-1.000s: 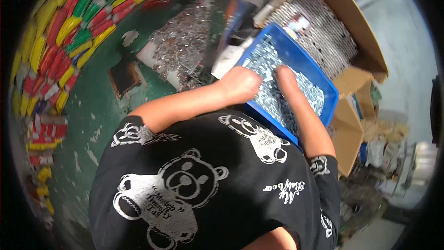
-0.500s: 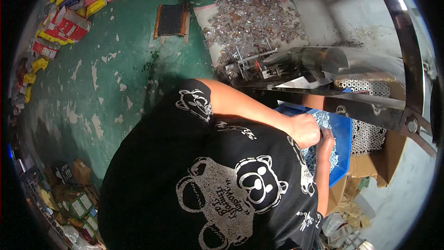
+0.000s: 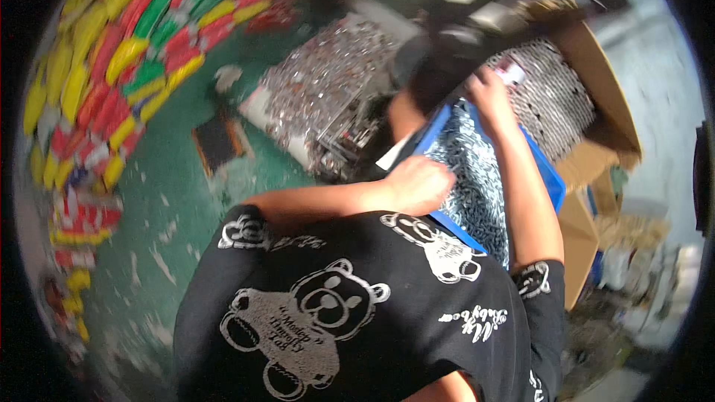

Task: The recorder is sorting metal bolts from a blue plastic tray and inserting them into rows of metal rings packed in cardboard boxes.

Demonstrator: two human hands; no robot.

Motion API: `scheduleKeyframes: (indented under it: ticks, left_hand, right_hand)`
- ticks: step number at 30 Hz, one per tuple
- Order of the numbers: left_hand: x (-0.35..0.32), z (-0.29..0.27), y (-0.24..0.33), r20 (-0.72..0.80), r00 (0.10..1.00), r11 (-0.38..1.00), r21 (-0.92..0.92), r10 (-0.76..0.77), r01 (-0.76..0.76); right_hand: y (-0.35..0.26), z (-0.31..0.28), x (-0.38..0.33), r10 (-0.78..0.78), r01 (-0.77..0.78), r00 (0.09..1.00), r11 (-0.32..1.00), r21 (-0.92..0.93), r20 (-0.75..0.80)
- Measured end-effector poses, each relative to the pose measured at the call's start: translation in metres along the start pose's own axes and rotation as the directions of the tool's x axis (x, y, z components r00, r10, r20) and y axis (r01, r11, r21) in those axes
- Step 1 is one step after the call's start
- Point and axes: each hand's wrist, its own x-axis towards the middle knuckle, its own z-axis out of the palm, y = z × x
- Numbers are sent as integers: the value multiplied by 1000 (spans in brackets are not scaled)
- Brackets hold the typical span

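Observation:
A blue plastic tray [image 3: 550,187] full of small shiny metal parts [image 3: 471,171] sits in front of me, over my black printed T-shirt. My left hand [image 3: 421,182] rests on the parts at the tray's near left edge, its fingers curled into them. My right hand [image 3: 488,93] is stretched out to the tray's far end, beside a dark blurred machine part [image 3: 439,67]. Its fingers are blurred, so its hold is unclear.
An open cardboard box [image 3: 607,97] holding more metal parts stands beyond the tray on the right. A heap of metal parts [image 3: 328,82] lies on a white sheet on the green floor [image 3: 171,201]. Colourful packets [image 3: 126,52] line the left; a dark flat object [image 3: 216,141] lies nearby.
The view has swung round. My right hand has gone from the middle of the tray out to its far end. My left hand stays on the parts at the near edge.

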Motion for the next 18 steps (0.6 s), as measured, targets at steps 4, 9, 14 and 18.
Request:
scheduleKeyframes:
  ticks: [4,9,14,18]
  left_hand:
    - [5,-8,11,-6,1000,1000,16,-11,11]
    - [12,-12,16,-57,998,1000,-21,-18,17]
    - [13,-14,25,-42,993,986,124,-107,112]
    - [14,-12,27,-27,991,982,131,-132,134]
  right_hand:
    - [38,-34,-31,-8,16,1000,949,316,-26]
    - [118,-115,-170,244,-119,943,881,458,-225]
    - [184,-198,-340,506,-141,627,821,553,-592]
    - [257,-218,-480,588,-127,242,808,576,-772]
